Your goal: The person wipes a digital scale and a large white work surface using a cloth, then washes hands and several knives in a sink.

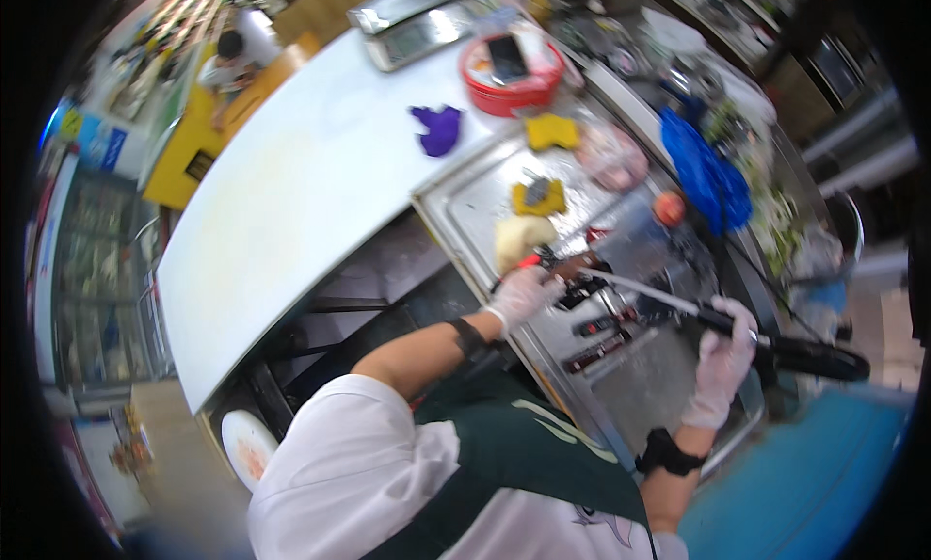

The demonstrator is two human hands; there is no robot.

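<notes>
Stretching widest is one white counter point(291, 201), then one metal tray point(456, 206). Over the tray slants one long-shafted tool point(716, 320); the right hand point(727, 361) has its fingers wrapped round the black handle. The left hand point(524, 296) is partly curled near the shaft's far end; I can't tell whether it grips anything. Steady handling probably means keeping those fingers clear of the tip. Smaller things: one red tub point(493, 99), one purple cloth point(438, 131), two yellow sponges point(553, 131).

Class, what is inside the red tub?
A dark phone-like slab and pale material show at the top of the red tub; whatever lies beneath them is covered.
</notes>
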